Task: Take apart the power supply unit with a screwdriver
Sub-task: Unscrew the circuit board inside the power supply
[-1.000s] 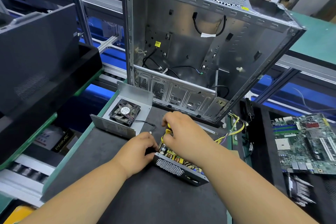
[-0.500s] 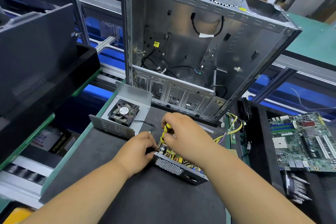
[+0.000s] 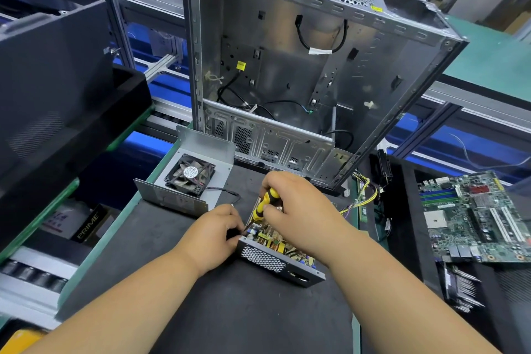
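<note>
At the far left a large black panel (image 3: 48, 72) is leaning over a black tray (image 3: 86, 135), and below it a box printed PRIME (image 3: 86, 224) is lying in a lower bin. Moving right, the removed metal cover (image 3: 201, 149) of the power supply is sitting on the dark work mat (image 3: 172, 282), open side up, with its black cooling fan (image 3: 189, 174) facing upward and a thin black fan lead (image 3: 227, 191) trailing toward the hands.

The left hand (image 3: 214, 234) is resting at the near left corner of the power supply unit (image 3: 275, 256), fingers curled against its edge and steadying it; what the fingertips are pinching is hidden. The unit is lying on the mat in the middle, its perforated steel side facing the camera and its circuit board with yellow components exposed on top. The right hand (image 3: 298, 210) is gripping the yellow-and-black screwdriver (image 3: 265, 204), fingers wrapped round the handle, with the shaft slanting down and left into the board near the left hand; the tip is too small to make out.

Behind the hands an empty silver computer case (image 3: 287, 66) is standing tilted with loose black cables inside. Yellow and black wires (image 3: 362, 192) are running from the unit toward the right. At the far right a green motherboard (image 3: 477, 215) is lying on a black tray (image 3: 402, 224).
</note>
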Action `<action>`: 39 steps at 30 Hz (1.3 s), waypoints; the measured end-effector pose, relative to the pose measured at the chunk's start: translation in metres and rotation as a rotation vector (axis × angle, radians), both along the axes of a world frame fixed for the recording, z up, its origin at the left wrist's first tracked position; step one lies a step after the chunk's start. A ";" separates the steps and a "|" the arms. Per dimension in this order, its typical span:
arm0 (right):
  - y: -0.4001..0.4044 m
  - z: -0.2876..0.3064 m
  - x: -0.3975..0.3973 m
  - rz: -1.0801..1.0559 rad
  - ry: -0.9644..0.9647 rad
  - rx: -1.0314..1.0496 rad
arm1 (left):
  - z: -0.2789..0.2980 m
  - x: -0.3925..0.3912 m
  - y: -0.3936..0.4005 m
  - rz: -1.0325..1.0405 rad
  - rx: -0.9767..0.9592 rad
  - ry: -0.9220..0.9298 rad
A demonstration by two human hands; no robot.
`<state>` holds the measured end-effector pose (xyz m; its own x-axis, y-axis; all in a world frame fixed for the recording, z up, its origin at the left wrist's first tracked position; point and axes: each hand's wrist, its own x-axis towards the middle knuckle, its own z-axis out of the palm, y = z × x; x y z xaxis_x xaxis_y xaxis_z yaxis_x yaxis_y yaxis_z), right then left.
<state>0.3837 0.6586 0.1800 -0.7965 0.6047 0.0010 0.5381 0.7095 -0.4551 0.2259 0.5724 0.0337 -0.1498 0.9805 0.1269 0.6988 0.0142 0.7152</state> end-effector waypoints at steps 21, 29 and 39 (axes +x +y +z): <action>0.011 -0.006 0.037 -0.252 0.229 -0.060 | 0.021 0.000 0.007 0.132 -0.037 -0.249; 0.011 0.008 0.069 -0.571 0.581 -0.084 | 0.080 0.024 0.030 0.077 0.048 -0.620; 0.003 0.009 0.150 -0.994 0.831 -0.115 | 0.106 0.122 0.046 -0.286 -0.067 -0.483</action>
